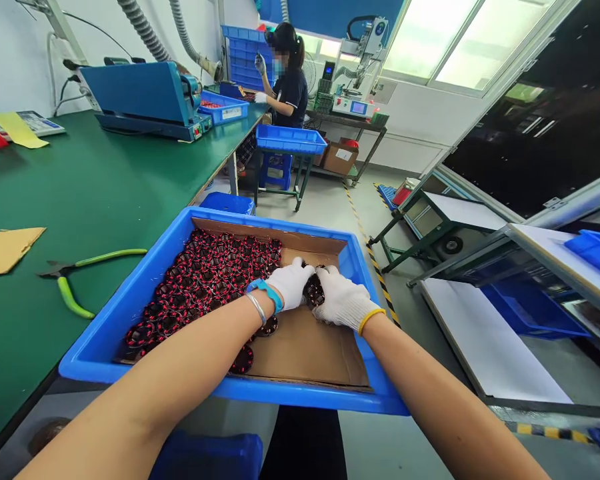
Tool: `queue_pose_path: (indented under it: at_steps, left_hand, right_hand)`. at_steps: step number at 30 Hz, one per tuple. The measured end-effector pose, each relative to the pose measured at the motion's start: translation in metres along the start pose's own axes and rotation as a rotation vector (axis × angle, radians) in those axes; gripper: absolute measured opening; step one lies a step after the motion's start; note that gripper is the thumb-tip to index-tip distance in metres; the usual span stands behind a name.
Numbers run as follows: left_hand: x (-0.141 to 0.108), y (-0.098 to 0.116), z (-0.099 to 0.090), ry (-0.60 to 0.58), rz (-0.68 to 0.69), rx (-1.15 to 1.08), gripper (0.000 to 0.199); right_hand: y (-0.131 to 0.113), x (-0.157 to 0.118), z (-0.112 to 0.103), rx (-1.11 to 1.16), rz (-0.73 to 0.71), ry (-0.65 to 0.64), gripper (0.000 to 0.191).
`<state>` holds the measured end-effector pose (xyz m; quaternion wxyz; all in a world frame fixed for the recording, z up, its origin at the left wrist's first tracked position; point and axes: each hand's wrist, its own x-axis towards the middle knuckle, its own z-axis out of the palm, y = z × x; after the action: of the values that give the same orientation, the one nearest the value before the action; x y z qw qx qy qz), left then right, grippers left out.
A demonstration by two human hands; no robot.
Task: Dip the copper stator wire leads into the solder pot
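1. Gloved fingers (325, 275) of both hands grasp a small cluster of dark rings (314, 291), pinched between the left hand (291, 281) and the right hand (343, 300); how many pieces they hold cannot be told.
2. A turquoise band (267, 291) and a silver bangle (256, 308) circle the left wrist; yellow trim edges the right glove.
3. The held cluster is above bare cardboard lining (300, 347) on the right side of a blue tray (330, 398), while red-and-black rings (210, 270) crowd its left side.
4. Left of the tray, green-handled cutters (70, 299) lie open on a green table (105, 200), near a cardboard scrap (10, 250).
5. Farther along the table stands a blue machine (135, 93).
6. Beyond it, a co-worker (293, 80) in a dark shirt and white gloves sits at the table's far end.
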<state>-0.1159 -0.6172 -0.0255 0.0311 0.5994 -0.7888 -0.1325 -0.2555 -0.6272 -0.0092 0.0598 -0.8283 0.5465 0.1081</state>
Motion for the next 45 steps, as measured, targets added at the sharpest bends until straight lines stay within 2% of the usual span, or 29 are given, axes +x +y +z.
queue_pose_path:
  at_steps: [3,4,6,9,13,16,19,25,28,32,35,38,40,42,44,45]
  left_hand:
    - [-0.002,-0.012,-0.01,-0.003,0.067,-0.108,0.077]
    - [-0.005,-0.018,-0.016,0.039,0.074,-0.161,0.08]
    - [-0.014,-0.031,-0.03,0.195,0.045,-0.291,0.079]
    - [-0.037,-0.057,-0.05,0.428,-0.066,-0.532,0.072]
    - [-0.074,-0.097,-0.062,0.581,-0.27,-0.777,0.071]
    - [-0.095,-0.123,-0.063,0.69,-0.458,-0.814,0.056]
    - [-0.107,-0.137,-0.058,0.676,-0.559,-0.83,0.045]
    - [-0.111,-0.14,-0.042,0.538,-0.447,-0.697,0.054]
    - [-0.11,-0.138,-0.041,0.478,-0.453,-0.664,0.049]
    - [-0.11,-0.138,-0.042,0.446,-0.474,-0.646,0.046]
    - [-0.11,-0.14,-0.042,0.476,-0.462,-0.626,0.048]
    - [-0.109,-0.14,-0.043,0.508,-0.462,-0.659,0.047]
    - [-0.109,-0.139,-0.044,0.511,-0.462,-0.685,0.045]
    - [-0.109,-0.138,-0.045,0.509,-0.454,-0.689,0.044]
    - [-0.108,-0.137,-0.046,0.51,-0.44,-0.698,0.043]
    - [-0.108,-0.137,-0.046,0.511,-0.432,-0.708,0.041]
  right_hand:
    - [0.0,0.002,0.0,0.053,-0.032,-0.011,0.077]
    - [0.0,0.002,0.0,0.055,-0.051,-0.015,0.081]
    - [-0.002,0.002,-0.002,0.03,-0.083,-0.029,0.084]
    - [-0.007,0.001,-0.004,-0.005,-0.087,-0.047,0.086]
    - [-0.019,0.006,0.0,0.016,-0.005,-0.01,0.086]
    - [-0.03,0.013,0.005,0.013,0.075,0.063,0.069]
    - [-0.037,0.021,0.006,-0.001,0.114,0.104,0.055]
    - [-0.031,0.03,0.005,-0.019,0.075,0.075,0.056]
    - [-0.026,0.034,0.005,-0.04,0.053,0.073,0.046]
    - [-0.021,0.037,0.0,-0.032,0.05,0.058,0.041]
    - [-0.014,0.03,-0.009,0.021,0.07,0.115,0.04]
    - [-0.01,0.007,-0.021,0.131,-0.024,0.187,0.037]
    - [-0.013,-0.018,-0.026,0.263,-0.141,0.079,0.033]
    - [-0.023,-0.044,-0.027,0.328,-0.234,-0.123,0.031]
    - [-0.037,-0.064,-0.025,0.26,-0.278,-0.276,0.03]
    - [-0.044,-0.071,-0.024,0.201,-0.291,-0.311,0.03]
